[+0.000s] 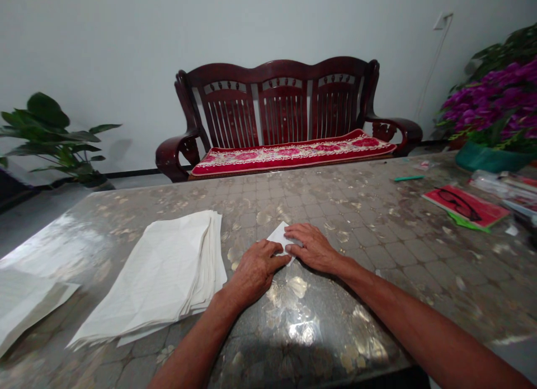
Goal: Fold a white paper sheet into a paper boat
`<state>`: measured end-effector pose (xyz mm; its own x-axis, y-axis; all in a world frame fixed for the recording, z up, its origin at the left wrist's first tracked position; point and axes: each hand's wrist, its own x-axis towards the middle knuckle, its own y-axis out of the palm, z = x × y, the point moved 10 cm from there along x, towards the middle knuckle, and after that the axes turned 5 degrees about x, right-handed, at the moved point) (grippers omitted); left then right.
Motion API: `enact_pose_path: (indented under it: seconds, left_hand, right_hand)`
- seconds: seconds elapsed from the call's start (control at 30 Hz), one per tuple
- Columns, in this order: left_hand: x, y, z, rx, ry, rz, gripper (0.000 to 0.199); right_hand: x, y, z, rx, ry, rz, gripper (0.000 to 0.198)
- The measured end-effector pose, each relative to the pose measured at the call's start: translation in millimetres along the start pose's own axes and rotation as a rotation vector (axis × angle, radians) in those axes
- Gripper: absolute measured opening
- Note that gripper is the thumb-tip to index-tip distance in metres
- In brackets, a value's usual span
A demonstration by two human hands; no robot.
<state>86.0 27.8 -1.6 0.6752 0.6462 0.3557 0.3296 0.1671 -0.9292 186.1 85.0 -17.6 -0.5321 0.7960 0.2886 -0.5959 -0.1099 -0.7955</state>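
Note:
A small piece of white paper (277, 233), folded to a point at its far end, lies on the table between my hands. My left hand (260, 264) has its thumb and fingers closed on the paper's near left side. On the right side, my right hand (312, 247) grips the paper, with its fingers bent over the edge and its thumb close to my left fingertips. Both hands hide much of the folded sheet. Left of them rests a thick stack of creased white paper sheets (163, 271).
More white paper (29, 299) lies at the table's left edge. On the right are glasses (459, 203) on a red booklet (486, 210), a green pen (409, 178) and a green pot (490, 158) of purple flowers. Beyond the patterned table (377, 226) stands a wooden bench (277, 73).

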Motion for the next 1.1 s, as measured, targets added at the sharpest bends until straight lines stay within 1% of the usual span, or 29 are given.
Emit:
enact_pose_path:
  seconds: [0.1, 0.27, 0.4, 0.5, 0.67, 0.8, 0.93, 1.1]
  left_hand:
    - [1, 1, -4, 0.007, 0.008, 0.013, 0.041]
    - [-3, 3, -8, 0.053, -0.026, 0.02, 0.039]
    - [-6, 6, -9, 0.089, -0.038, 0.045, 0.042]
    - [-5, 7, -10, 0.096, -0.035, 0.06, 0.042]
    - [-5, 8, -9, 0.091, -0.028, 0.042, 0.043]
    - [-10, 12, -6, 0.104, -0.037, 0.018, 0.047]
    - [-14, 20, -3, 0.106, -0.047, 0.04, 0.052]
    - [-14, 20, -3, 0.117, -0.033, 0.013, 0.053]
  right_hand:
    - [0, -1, 0, -0.019, 0.009, -0.027, 0.035]
    - [0, -1, -4, -0.022, 0.053, -0.028, 0.039]
    - [6, -7, -12, -0.039, 0.148, -0.039, 0.053]
    - [14, -12, -21, -0.079, 0.228, -0.041, 0.057]
    - [26, -13, -37, -0.165, 0.308, -0.038, 0.057]
    - [35, -13, -45, -0.219, 0.345, -0.037, 0.052]
    - [50, -14, -47, -0.274, 0.373, -0.022, 0.048]
    - [61, -14, -43, -0.361, 0.37, -0.017, 0.041]
